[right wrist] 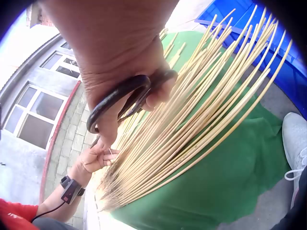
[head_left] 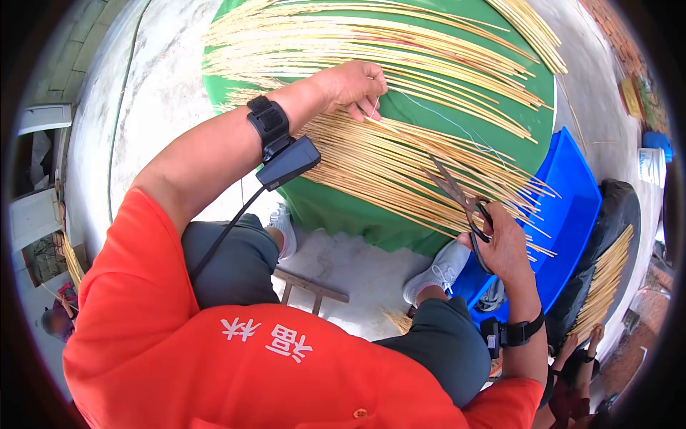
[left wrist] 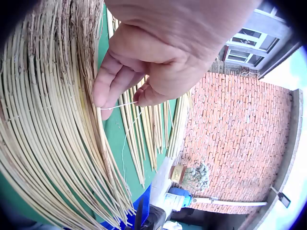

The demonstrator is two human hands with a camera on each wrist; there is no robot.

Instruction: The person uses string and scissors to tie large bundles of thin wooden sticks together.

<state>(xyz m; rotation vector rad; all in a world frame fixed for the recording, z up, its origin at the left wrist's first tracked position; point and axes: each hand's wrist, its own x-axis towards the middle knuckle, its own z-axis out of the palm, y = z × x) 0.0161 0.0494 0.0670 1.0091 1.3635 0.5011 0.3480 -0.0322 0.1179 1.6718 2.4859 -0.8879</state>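
Observation:
Long straw stalks (head_left: 371, 161) lie side by side on a green cloth (head_left: 325, 207). At their upper edge the left hand (head_left: 354, 86) pinches a thin white thread (left wrist: 117, 106), its fingertips touching the edge stalk in the left wrist view. The thread's loose length trails over the cloth to the right. Black-handled scissors (head_left: 457, 193) are in the right hand (head_left: 504, 247), fingers through the loops, blades over the stalks and pointing toward the upper left. In the right wrist view the right hand (right wrist: 129, 72) hides part of the scissors.
More stalks (head_left: 429, 43) lie across the cloth beyond the left hand. A blue tray (head_left: 572, 193) stands at the right, beside a black covered surface with another bundle (head_left: 607, 279). A wooden stool (head_left: 311, 287) is below the table edge. Another person's arms (head_left: 582, 357) show at lower right.

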